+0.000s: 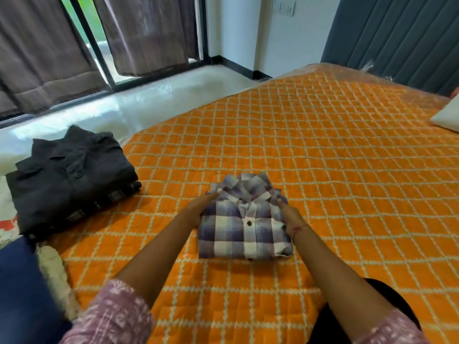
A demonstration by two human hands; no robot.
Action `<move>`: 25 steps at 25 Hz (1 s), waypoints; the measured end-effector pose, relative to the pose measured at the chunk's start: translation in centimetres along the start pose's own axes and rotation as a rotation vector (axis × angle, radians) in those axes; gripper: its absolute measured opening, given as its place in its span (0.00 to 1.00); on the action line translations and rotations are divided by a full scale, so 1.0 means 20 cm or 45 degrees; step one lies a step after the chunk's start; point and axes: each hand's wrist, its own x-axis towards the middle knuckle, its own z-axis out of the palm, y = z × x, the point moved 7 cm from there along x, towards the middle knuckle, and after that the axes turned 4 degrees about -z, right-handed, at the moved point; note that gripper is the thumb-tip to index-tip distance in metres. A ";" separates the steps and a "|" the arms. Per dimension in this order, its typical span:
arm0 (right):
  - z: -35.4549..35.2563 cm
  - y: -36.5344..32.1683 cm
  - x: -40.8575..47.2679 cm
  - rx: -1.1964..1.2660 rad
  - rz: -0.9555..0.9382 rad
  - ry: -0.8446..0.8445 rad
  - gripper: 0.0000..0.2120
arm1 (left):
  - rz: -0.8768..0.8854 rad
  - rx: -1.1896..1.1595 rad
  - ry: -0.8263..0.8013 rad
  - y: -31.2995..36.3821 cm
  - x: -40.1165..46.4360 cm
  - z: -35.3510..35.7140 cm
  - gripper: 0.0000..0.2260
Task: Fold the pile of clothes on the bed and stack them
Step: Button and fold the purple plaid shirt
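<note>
At nine o'clock on the orange quilted bed cover (310, 145) sits a stack of folded dark grey shirts (72, 177). At the centre, the left hand (198, 209) and right hand (289, 217) press flat against the two sides of a folded purple-and-white checked cotton shirt (244, 224). Lifted with such a loose side hold, the folds could likely sag open on the way to the stack.

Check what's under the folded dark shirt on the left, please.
Under the dark shirt, edges of at least one more folded garment with a checked pattern peek out. How many lie beneath is hidden by the shirt.
</note>
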 end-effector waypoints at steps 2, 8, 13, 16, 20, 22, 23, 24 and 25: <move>-0.03 0.06 -0.03 0.124 0.066 0.057 0.23 | -0.107 -0.048 -0.016 -0.12 0.06 -0.02 0.17; -0.04 0.01 -0.12 -0.243 -0.538 0.460 0.08 | 0.535 0.164 0.547 -0.09 0.04 -0.02 0.05; -0.02 0.07 -0.01 -0.530 -0.517 0.553 0.15 | 0.509 0.646 0.930 -0.11 0.01 0.02 0.19; -0.02 0.08 -0.03 -0.525 -0.485 0.540 0.05 | 0.919 0.995 0.945 0.15 -0.03 0.19 0.16; 0.00 0.05 -0.11 -0.999 -0.503 0.618 0.28 | 0.509 1.339 0.430 0.32 0.17 0.44 0.17; 0.06 0.01 -0.20 -1.198 -0.737 0.653 0.30 | 0.583 1.264 0.316 0.42 0.16 0.49 0.09; 0.11 -0.01 -0.24 -1.244 -0.867 0.616 0.32 | 0.703 1.132 0.256 0.47 0.13 0.50 0.10; 0.16 -0.01 -0.26 -1.293 -0.953 0.561 0.35 | 0.812 1.042 0.221 0.50 0.10 0.50 0.12; 0.20 0.01 -0.27 -1.351 -0.990 0.507 0.38 | 0.906 1.036 0.248 0.52 0.05 0.51 0.11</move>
